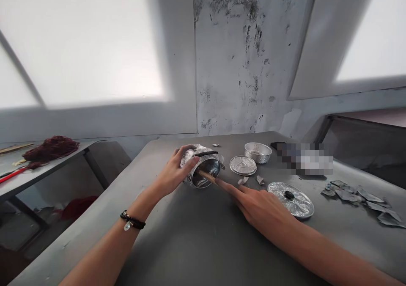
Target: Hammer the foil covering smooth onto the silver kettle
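A shiny silver metal pot [192, 183] with a dark handle [206, 153] lies tipped on its side, its mouth facing me. My left hand [174, 169] grips the pot from the left, thumb near the rim and fingers over the top. My right hand [253, 201] is closed around a wooden stick [207, 176] whose far end goes inside the pot; that end is hard to make out. Just right of the pot lie a round perforated metal disc [243, 166] and a shallow perforated metal basket [258, 155]. Beyond my right hand rests a silver lid [303, 203] with a black knob.
Small crumpled scraps [243, 180] lie near the disc. Several grey, flat torn pieces [364, 199] are spread at the right of the grey table [177, 243]. A pixelated patch hides something behind them. Dark red yarn [52, 148] sits on a side table at left.
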Demonstrator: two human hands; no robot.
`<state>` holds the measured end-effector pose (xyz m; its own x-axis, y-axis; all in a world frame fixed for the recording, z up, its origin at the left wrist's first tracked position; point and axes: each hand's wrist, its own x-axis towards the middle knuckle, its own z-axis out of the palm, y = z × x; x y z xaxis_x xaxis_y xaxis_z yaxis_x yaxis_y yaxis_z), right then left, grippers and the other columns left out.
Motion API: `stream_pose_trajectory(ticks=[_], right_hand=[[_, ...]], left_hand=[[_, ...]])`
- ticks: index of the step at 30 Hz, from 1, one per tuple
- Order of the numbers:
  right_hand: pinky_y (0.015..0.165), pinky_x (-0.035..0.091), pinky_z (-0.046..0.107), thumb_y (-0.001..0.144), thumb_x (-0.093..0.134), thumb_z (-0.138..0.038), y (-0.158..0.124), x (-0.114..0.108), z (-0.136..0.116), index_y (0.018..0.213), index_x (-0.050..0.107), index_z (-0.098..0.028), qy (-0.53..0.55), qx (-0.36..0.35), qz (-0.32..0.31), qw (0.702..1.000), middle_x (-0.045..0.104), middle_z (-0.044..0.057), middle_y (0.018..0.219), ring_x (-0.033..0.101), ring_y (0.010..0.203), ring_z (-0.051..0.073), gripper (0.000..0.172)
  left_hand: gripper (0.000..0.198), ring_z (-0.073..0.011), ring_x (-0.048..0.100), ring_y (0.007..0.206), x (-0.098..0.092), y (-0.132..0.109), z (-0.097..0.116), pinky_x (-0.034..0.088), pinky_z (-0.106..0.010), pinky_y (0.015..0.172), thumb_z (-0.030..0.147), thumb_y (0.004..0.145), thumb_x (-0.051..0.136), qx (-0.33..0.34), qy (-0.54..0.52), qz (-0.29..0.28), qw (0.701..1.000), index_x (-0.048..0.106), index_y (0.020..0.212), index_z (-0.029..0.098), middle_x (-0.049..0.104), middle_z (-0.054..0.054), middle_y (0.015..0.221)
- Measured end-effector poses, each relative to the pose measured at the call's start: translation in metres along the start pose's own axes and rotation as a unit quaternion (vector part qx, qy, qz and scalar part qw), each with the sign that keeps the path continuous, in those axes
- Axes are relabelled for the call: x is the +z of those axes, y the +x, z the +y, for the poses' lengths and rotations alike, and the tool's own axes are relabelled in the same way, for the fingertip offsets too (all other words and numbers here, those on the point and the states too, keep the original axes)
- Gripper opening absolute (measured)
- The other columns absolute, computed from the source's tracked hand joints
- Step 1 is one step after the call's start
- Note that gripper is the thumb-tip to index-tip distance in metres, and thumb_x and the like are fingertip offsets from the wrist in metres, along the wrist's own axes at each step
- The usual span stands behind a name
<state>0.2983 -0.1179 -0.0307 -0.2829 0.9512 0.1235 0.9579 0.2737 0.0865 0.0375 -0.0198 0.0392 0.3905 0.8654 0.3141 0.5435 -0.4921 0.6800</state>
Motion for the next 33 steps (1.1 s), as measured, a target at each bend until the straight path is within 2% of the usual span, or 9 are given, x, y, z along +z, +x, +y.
stream_pose_trajectory(ticks=[7,17,23,29,33], right_hand=[[0.05,0.011,0.036,0.102,0.042,-0.005,0.003,-0.004,-0.004,0.174,-0.002,-0.052,-0.043,0.015,-0.019,0.999,0.07,-0.001,0.096,0.072,0.064,0.017,0.097],[0.05,0.012,0.036,0.103,0.042,-0.006,0.002,-0.006,-0.008,0.169,-0.024,-0.052,-0.053,0.02,-0.03,0.998,0.07,-0.003,0.097,0.073,0.065,0.019,0.104],[0.05,0.018,0.033,0.103,0.04,-0.007,0.003,-0.01,-0.01,0.17,-0.019,-0.053,-0.049,0.02,-0.051,0.997,0.07,-0.002,0.099,0.072,0.066,0.019,0.101],[0.051,0.021,0.033,0.102,0.04,-0.005,0.003,-0.01,-0.006,0.175,0.001,-0.049,-0.034,0.028,-0.059,0.997,0.07,0.0,0.1,0.068,0.06,0.016,0.094],[0.052,0.02,0.032,0.103,0.039,-0.005,0.003,-0.011,-0.005,0.175,-0.002,-0.049,-0.03,0.026,-0.066,0.997,0.07,0.001,0.098,0.068,0.063,0.016,0.093]], left_hand=[[0.058,-0.0354,0.06,0.137,0.002,0.001,0.0,0.051,-0.051,0.112,0.074,0.103,0.048,-0.005,0.004,-0.003,1.0,0.056,0.147,0.037,0.064,-0.009,0.15],[0.06,-0.0348,0.054,0.142,0.006,0.004,-0.003,0.042,-0.055,0.12,0.076,0.103,0.05,0.012,0.001,0.002,1.0,0.057,0.147,0.036,0.06,-0.009,0.153],[0.059,-0.0356,0.055,0.142,0.006,0.003,-0.005,0.045,-0.055,0.117,0.077,0.103,0.05,0.008,-0.006,-0.006,1.0,0.056,0.148,0.038,0.06,-0.009,0.155],[0.06,-0.0353,0.056,0.141,0.007,0.004,-0.003,0.047,-0.053,0.115,0.076,0.104,0.049,0.01,0.001,-0.004,1.0,0.055,0.148,0.035,0.06,-0.01,0.152],[0.061,-0.0342,0.055,0.142,0.008,0.003,-0.004,0.046,-0.052,0.117,0.076,0.104,0.05,0.014,0.0,-0.001,1.0,0.055,0.148,0.035,0.06,-0.01,0.152]])
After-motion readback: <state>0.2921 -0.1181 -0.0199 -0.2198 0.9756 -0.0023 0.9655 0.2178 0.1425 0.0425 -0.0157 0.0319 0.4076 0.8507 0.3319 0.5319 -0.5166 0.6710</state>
